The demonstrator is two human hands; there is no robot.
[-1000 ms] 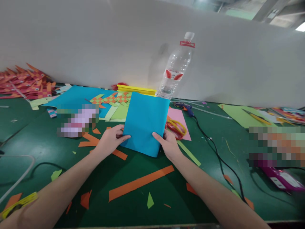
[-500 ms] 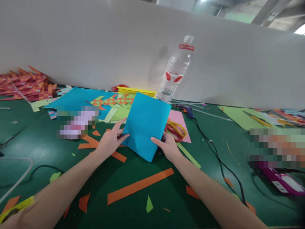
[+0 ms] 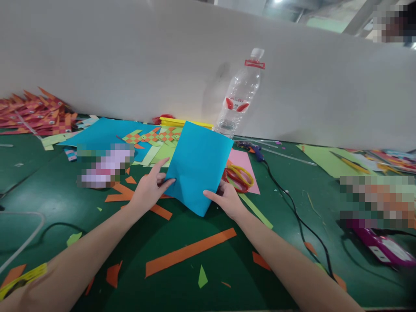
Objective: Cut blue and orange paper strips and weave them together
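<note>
A folded blue paper sheet [image 3: 197,165] is held tilted above the green table [image 3: 195,251]. My left hand [image 3: 150,189] pinches its left edge, thumb on top, index finger stretched out. My right hand [image 3: 227,200] grips its lower right edge, thumb on the front face. The sheet's lower corner points down towards me. Behind it lie a woven orange and green paper mat [image 3: 152,137] and a larger blue sheet [image 3: 104,133].
Red and yellow scissors [image 3: 239,177] lie on pink paper [image 3: 242,161] right of the sheet. A plastic bottle [image 3: 239,94] stands by the white wall. A glue gun [image 3: 255,149] with black cord [image 3: 299,216], orange strips [image 3: 190,251], scraps and a pile of orange woven pieces [image 3: 35,113] surround it.
The blue sheet has turned, its lower corner now pointing down, and lifted slightly. My left index finger has stretched out along its edge.
</note>
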